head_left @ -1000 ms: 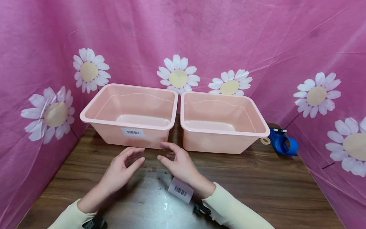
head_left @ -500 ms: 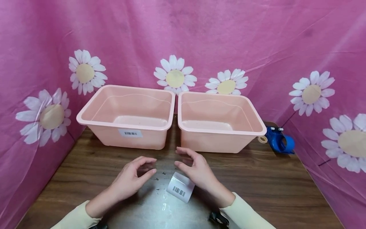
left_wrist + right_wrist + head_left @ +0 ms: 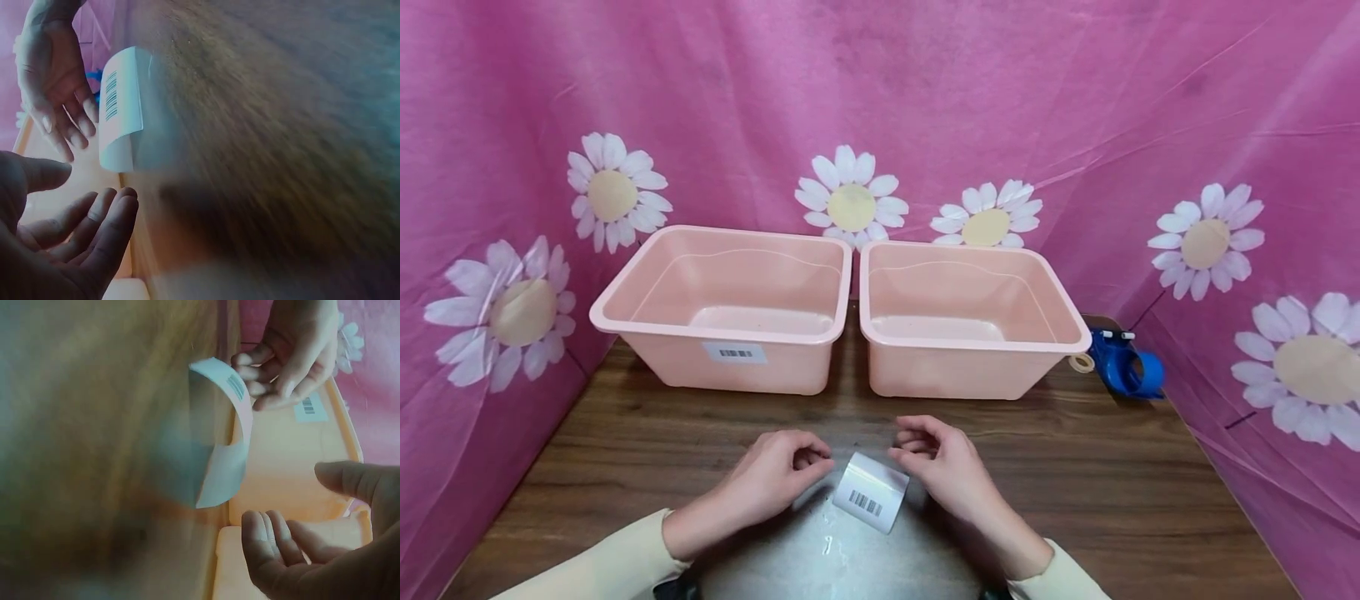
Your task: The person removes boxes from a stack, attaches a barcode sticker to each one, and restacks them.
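One loose barcode label [image 3: 871, 490] lies arched, print side up, between the left hand [image 3: 775, 475] and right hand [image 3: 951, 471]; its barcode row slants from far left to near right. Both hands are empty and relaxed, thumbs apart from fingertips. Two pink tubs [image 3: 722, 367] stand behind. Both sleeves [image 3: 617, 558] are cut off.

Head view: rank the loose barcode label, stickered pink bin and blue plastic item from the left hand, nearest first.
From the left hand:
1. Loose barcode label, just to its right.
2. Stickered pink bin, straight ahead.
3. Blue plastic item, far right.
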A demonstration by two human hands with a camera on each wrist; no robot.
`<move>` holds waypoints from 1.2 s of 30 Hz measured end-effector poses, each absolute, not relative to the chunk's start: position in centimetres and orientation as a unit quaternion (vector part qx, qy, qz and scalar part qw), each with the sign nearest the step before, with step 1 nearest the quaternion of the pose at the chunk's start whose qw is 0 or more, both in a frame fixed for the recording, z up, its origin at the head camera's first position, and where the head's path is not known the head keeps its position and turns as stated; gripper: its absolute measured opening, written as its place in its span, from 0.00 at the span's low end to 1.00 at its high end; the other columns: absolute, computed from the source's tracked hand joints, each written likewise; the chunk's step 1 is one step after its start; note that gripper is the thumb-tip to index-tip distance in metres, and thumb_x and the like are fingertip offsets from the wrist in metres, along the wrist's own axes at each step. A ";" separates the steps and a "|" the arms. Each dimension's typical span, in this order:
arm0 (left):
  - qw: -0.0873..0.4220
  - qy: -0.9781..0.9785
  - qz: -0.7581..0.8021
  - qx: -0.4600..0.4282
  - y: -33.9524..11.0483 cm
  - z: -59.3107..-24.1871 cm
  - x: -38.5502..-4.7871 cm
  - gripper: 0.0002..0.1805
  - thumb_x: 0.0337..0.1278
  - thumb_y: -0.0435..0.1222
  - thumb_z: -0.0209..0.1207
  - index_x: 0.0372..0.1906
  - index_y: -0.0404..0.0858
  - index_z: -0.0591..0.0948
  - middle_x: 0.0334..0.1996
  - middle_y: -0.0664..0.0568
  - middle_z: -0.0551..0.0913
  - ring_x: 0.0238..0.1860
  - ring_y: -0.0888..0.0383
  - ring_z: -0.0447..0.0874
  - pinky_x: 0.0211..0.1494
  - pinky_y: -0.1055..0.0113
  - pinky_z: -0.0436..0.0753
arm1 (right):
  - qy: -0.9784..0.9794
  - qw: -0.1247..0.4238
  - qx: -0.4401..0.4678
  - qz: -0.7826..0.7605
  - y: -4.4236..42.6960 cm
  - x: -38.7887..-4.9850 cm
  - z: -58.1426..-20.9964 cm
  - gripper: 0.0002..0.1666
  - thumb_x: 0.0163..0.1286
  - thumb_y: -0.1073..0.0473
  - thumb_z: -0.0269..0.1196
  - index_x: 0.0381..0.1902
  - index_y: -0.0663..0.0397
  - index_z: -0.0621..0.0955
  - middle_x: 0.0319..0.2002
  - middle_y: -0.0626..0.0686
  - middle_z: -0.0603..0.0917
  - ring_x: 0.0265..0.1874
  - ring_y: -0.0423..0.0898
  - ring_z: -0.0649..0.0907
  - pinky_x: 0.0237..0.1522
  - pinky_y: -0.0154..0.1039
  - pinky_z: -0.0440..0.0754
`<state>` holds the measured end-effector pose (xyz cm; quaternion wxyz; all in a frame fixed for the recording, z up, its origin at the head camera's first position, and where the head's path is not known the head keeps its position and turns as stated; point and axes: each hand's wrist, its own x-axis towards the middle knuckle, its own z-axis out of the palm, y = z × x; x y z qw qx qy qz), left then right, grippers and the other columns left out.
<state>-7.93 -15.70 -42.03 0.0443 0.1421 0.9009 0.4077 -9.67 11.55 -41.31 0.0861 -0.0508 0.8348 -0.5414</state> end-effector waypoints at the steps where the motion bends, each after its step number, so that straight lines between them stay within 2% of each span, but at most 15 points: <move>1: 0.053 0.902 0.407 0.136 -15.5 -42.0 -8.0 0.05 0.70 0.41 0.74 0.42 0.45 0.93 0.32 0.63 0.91 0.33 0.74 0.82 0.39 0.74 0.83 | 0.833 0.088 -0.035 -0.545 11.7 -9.4 -41.3 0.27 0.68 0.62 0.80 0.62 0.65 0.87 0.48 0.57 0.94 0.45 0.45 0.92 0.46 0.29 0.89; 5: 0.079 0.896 0.418 0.124 -15.1 -42.1 -8.2 0.04 0.68 0.40 0.75 0.37 0.46 0.93 0.29 0.62 0.90 0.30 0.71 0.82 0.35 0.74 0.82 | 0.828 0.102 0.014 -0.552 12.6 -8.7 -41.7 0.23 0.67 0.61 0.79 0.58 0.65 0.89 0.42 0.53 0.94 0.38 0.41 0.91 0.39 0.29 0.87; 9: 0.105 0.874 0.457 0.128 -14.8 -42.4 -8.3 0.05 0.66 0.38 0.76 0.38 0.41 0.93 0.28 0.57 0.92 0.26 0.68 0.84 0.30 0.73 0.83 | 0.807 0.138 0.038 -0.572 13.5 -8.3 -42.3 0.21 0.69 0.62 0.76 0.56 0.69 0.88 0.42 0.55 0.95 0.37 0.44 0.93 0.41 0.34 0.92; 14: 0.138 0.849 0.497 0.116 -14.6 -42.7 -8.3 0.06 0.64 0.36 0.77 0.39 0.37 0.93 0.28 0.52 0.93 0.25 0.64 0.87 0.28 0.72 0.85 | 0.773 0.197 0.031 -0.602 14.5 -7.9 -43.0 0.19 0.73 0.64 0.73 0.53 0.76 0.87 0.41 0.60 0.95 0.35 0.44 0.93 0.42 0.41 0.96; 21: 0.161 0.834 0.513 0.121 -14.4 -42.7 -8.4 0.04 0.65 0.33 0.76 0.36 0.37 0.92 0.27 0.49 0.93 0.25 0.61 0.89 0.28 0.70 0.87 | 0.746 0.255 0.014 -0.615 14.8 -7.4 -43.6 0.16 0.74 0.65 0.74 0.49 0.77 0.90 0.37 0.58 0.95 0.31 0.42 0.91 0.38 0.38 0.95; 29: 0.173 0.832 0.513 0.122 -14.2 -42.8 -8.4 0.04 0.63 0.32 0.77 0.34 0.36 0.91 0.25 0.49 0.92 0.23 0.61 0.88 0.26 0.70 0.86 | 0.737 0.271 0.022 -0.619 14.3 -6.9 -43.5 0.16 0.71 0.64 0.76 0.48 0.74 0.91 0.35 0.56 0.95 0.32 0.43 0.93 0.40 0.40 0.96; 36: 0.173 0.834 0.512 0.115 -14.2 -42.8 -8.2 0.05 0.61 0.32 0.78 0.33 0.37 0.91 0.24 0.50 0.92 0.23 0.61 0.88 0.26 0.69 0.85 | 0.735 0.270 0.026 -0.621 14.1 -6.8 -43.6 0.17 0.71 0.65 0.76 0.51 0.75 0.89 0.38 0.58 0.95 0.33 0.44 0.93 0.41 0.40 0.96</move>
